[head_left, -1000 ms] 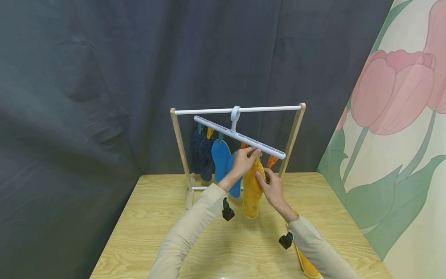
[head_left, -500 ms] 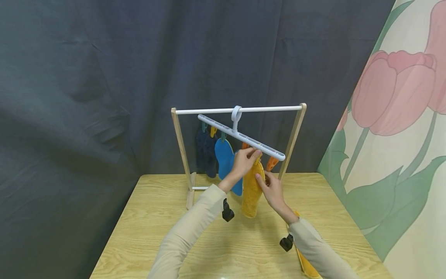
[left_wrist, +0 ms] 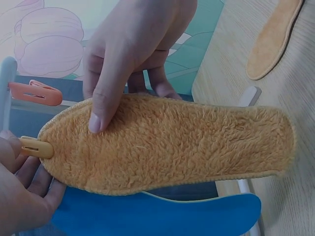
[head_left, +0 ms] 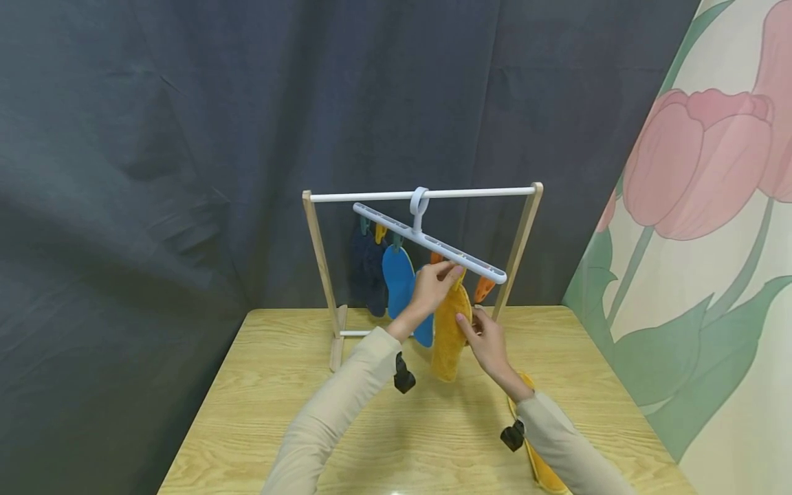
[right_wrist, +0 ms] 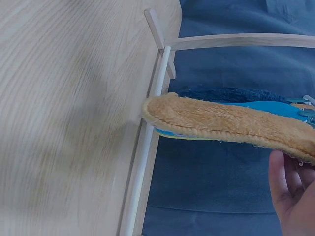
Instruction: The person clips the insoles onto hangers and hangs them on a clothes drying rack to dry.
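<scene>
A fuzzy yellow insole hangs upright below the right half of a pale blue hanger. At its top end a yellow clip grips the edge. My left hand pinches this clip just under the hanger bar. My right hand holds the insole by its right edge, thumb on the fuzzy face and the other fingers behind. Blue insoles hang just left of it, partly hidden by my left hand. An orange clip hangs with nothing in it near the hanger's right end.
The hanger hooks over the white rod of a wooden stand. Dark navy insoles hang at its left end. Another yellow insole lies on the table, partly under my right forearm. A dark curtain stands behind.
The hanger's left end has swung slightly to the right, carrying the navy and blue insoles with it. My right hand has slid a little down the insole's edge. Both hands keep their hold.
</scene>
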Available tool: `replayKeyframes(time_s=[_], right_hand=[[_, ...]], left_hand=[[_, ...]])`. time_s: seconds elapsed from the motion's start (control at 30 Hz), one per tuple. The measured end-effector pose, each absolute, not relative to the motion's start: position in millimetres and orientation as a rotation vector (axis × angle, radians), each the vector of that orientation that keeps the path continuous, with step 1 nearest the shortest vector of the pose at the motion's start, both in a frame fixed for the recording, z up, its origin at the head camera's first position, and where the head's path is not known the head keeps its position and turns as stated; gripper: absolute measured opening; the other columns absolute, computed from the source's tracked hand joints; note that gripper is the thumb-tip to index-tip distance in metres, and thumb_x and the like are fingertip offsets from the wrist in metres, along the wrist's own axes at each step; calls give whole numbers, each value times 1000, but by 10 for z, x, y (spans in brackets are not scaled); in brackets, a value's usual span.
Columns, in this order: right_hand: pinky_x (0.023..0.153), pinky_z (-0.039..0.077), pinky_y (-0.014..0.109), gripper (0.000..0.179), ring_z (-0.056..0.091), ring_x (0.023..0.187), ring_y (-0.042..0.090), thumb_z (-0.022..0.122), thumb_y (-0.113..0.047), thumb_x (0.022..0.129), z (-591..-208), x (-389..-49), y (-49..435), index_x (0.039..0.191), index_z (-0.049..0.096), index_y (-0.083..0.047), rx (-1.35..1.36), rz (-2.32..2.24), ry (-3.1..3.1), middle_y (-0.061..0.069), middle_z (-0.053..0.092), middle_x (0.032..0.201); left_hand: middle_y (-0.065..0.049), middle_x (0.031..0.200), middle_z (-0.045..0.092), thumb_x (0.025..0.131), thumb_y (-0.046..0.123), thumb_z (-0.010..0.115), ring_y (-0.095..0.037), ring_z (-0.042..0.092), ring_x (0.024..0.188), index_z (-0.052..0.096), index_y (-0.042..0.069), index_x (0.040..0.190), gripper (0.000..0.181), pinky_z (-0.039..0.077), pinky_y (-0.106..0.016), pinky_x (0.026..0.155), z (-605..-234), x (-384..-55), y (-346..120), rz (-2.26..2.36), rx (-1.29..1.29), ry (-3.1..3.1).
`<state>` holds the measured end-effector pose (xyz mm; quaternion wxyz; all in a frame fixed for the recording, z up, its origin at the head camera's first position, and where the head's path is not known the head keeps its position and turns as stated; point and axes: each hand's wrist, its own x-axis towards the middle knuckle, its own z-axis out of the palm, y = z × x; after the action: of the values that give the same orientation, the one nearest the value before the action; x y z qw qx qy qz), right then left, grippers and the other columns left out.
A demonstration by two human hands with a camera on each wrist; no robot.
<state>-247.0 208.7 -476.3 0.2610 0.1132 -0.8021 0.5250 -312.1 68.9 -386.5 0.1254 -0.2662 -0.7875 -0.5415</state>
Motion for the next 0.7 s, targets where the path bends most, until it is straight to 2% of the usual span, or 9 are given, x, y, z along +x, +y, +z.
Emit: replayKeyframes(time_s=[0.07, 0.3, 0.5, 0.57, 0.7], right_hand=[[47, 55, 40, 13, 63, 57, 17, 66, -6, 95, -4778, -2458, 2103, 101, 67, 5, 305, 1424, -2176, 13, 67, 77], [45, 53, 28, 13, 65, 57, 29, 68, -7, 94, -4826, -2407, 2151, 97, 66, 5, 284, 1442, -2203, 14, 65, 73], [49, 56, 41, 15, 67, 62, 32, 67, -10, 96, -4871, -2376, 2199, 97, 66, 5, 287, 1474, -2221, 18, 67, 79], [49, 56, 43, 16, 67, 63, 34, 66, -9, 96, -4890, -2369, 2217, 97, 66, 7, 294, 1477, -2223, 20, 68, 80], [50, 57, 41, 17, 68, 63, 27, 67, -10, 96, -4911, -2359, 2241, 98, 67, 7, 295, 1479, -2251, 20, 69, 83]], left_hand=[[-11, 106, 73, 100, 23, 62, -23, 69, 97, 72, 2, 118, 30, 54, -26, 81, -3868, -3117, 691, -1595, -773, -2294], [-12, 106, 73, 99, 21, 63, -24, 68, 98, 72, 2, 117, 28, 54, -27, 83, -3861, -3088, 694, -1644, -770, -2270], [-12, 105, 73, 98, 20, 65, -23, 68, 97, 72, 0, 115, 27, 54, -27, 82, -3874, -3095, 706, -1687, -767, -2215], [-11, 104, 73, 97, 21, 66, -22, 69, 95, 73, 1, 114, 27, 54, -26, 81, -3880, -3097, 709, -1687, -753, -2202], [-9, 101, 74, 95, 22, 69, -19, 69, 91, 74, 3, 112, 26, 53, -24, 76, -3897, -3115, 722, -1687, -724, -2166]])
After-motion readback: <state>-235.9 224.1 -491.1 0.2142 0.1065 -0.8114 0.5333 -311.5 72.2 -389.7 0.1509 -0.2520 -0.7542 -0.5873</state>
